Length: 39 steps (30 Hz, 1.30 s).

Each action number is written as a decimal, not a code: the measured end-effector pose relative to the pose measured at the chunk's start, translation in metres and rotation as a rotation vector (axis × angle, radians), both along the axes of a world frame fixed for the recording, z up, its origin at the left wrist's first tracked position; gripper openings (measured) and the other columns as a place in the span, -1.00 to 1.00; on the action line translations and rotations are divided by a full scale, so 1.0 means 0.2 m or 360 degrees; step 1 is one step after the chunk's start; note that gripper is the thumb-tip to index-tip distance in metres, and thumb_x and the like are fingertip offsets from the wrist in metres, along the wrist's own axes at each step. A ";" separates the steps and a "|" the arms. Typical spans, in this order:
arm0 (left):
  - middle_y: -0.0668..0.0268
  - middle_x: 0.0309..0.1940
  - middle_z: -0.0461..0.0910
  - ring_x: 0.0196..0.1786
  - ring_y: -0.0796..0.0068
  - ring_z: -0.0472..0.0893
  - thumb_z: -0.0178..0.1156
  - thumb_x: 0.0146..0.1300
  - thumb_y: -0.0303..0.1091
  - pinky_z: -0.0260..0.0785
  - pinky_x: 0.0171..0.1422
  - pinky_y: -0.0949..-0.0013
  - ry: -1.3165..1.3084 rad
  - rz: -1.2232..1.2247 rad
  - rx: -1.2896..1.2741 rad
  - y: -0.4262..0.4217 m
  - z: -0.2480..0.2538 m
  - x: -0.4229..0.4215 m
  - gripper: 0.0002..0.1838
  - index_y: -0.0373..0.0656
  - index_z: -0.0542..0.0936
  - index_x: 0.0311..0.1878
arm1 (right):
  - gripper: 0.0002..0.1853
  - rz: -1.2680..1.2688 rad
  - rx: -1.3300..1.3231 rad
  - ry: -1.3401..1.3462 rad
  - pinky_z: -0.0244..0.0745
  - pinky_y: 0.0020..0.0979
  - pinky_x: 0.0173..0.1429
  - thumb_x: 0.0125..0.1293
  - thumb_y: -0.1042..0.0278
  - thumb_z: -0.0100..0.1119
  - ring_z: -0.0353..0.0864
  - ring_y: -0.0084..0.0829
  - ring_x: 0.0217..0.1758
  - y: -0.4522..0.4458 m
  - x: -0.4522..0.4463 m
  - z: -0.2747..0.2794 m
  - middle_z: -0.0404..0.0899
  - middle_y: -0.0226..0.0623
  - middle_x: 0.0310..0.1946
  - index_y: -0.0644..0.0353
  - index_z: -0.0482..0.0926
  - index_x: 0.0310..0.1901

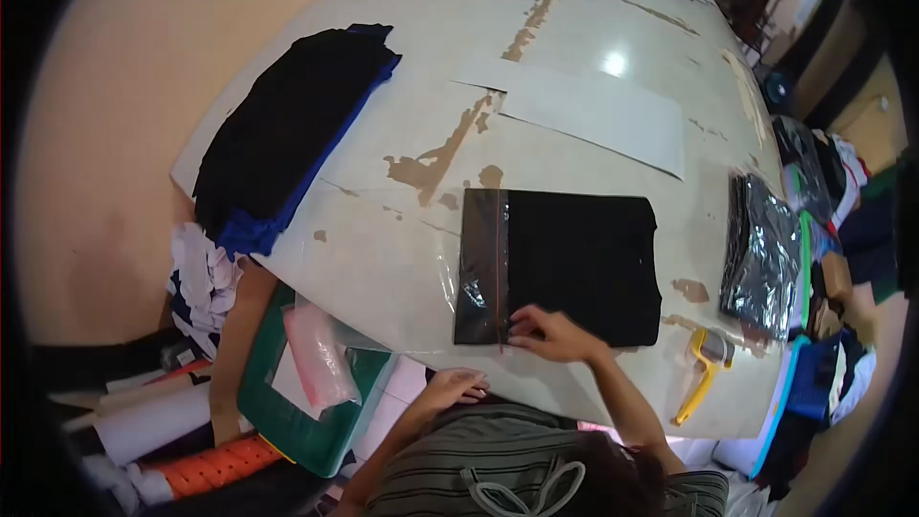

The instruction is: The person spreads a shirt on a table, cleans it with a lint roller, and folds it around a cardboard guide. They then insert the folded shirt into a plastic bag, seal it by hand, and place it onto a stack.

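A folded black garment (584, 258) lies flat on the table in front of me. Along its left side is a strip of glossy plastic bag (481, 273) with a thin red line running down its edge. My right hand (555, 335) rests at the near end of that red line, its fingers curled and pressed together on the plastic bag. How much of the garment the plastic covers is hard to tell. My left hand (458, 389) is at the table's near edge, left of the garment, fingers stretched and apart from the bag, with nothing visible in it.
A stack of black and blue garments (297, 124) lies at the left. White paper (603, 120) is beyond the work. A yellow tape dispenser (706, 369) and bagged dark garments (761, 254) are at the right. A green bin (258, 393) holding pink plastic (321, 354) stands below left.
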State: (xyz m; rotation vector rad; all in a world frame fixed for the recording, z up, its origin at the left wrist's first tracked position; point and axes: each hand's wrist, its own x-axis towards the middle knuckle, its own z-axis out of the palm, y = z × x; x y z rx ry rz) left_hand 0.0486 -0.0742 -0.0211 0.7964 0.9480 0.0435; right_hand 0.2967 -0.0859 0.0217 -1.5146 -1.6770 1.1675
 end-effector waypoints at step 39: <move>0.39 -0.30 0.56 -0.25 0.60 0.54 0.24 0.09 -0.31 0.38 -0.24 0.46 -0.0328 0.1130 0.0162 0.41 0.05 0.53 -0.69 -0.17 0.48 -0.11 | -0.42 0.0007 0.0552 -0.1159 -0.19 -0.04 0.36 0.20 -0.05 -0.05 0.00 -0.20 0.37 0.10 0.37 -0.14 0.11 -0.35 0.30 -0.04 0.23 0.24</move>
